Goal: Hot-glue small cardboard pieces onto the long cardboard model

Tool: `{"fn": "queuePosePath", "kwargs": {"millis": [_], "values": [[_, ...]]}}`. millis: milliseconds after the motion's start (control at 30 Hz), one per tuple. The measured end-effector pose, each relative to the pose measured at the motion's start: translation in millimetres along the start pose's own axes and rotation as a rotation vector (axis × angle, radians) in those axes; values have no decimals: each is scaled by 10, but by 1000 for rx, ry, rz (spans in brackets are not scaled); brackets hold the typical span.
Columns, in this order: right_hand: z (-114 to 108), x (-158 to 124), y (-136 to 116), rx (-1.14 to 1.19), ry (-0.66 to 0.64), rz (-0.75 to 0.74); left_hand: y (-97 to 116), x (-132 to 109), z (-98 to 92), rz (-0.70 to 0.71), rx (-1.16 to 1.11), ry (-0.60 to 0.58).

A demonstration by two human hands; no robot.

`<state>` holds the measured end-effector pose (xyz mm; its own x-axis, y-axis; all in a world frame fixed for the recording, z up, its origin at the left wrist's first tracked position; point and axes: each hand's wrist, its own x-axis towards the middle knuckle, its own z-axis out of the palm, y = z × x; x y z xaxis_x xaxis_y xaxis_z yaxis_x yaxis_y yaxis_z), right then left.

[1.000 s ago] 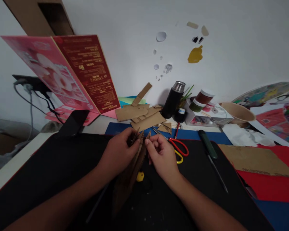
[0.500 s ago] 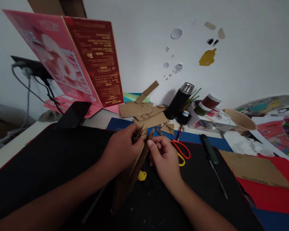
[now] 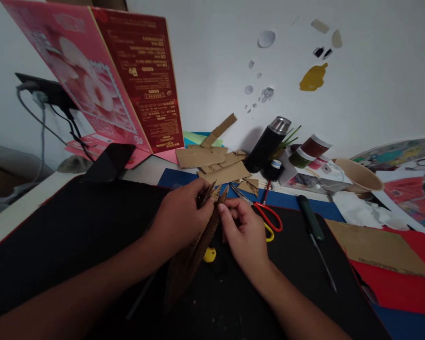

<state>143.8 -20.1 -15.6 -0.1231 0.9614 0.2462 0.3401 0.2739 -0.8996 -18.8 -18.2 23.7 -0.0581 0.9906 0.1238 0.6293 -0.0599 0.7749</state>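
Several brown cardboard pieces (image 3: 189, 267) with pointed upper ends stand on edge between my two hands, over the black mat. My left hand (image 3: 186, 212) is closed on the cardboard from the left, thumb on one side and fingers behind. From the right, my right hand (image 3: 244, 226) pinches the right-hand piece near its tip between thumb and fingers. Just past that hand lie scissors with red and yellow handles (image 3: 269, 218), their blades pointing away. A yellow knob-like part (image 3: 209, 255) shows on the mat beneath, the rest of it too dark to make out.
Cardboard scraps (image 3: 226, 172) lie at the back beside a black thermos (image 3: 269, 144). A green-handled tool (image 3: 315, 231) with a thin metal shaft rests on the right, beside a cardboard sheet (image 3: 382, 248) on red paper. A pink-and-red folder (image 3: 141, 85) and a black phone (image 3: 109, 163) stand back left.
The camera view has shifted slightly. Both hands keep their grip on the cardboard, with hardly any movement between them.
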Motion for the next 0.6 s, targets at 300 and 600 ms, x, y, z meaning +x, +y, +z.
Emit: {"fn": "queuePosePath", "kwargs": {"millis": [300, 600], "values": [[-15, -28, -11, -49, -7, -34, 24, -29, -14, 13, 34, 12], [-4, -45, -4, -25, -47, -6, -11, -16, -22, 66, 83, 43]]}}
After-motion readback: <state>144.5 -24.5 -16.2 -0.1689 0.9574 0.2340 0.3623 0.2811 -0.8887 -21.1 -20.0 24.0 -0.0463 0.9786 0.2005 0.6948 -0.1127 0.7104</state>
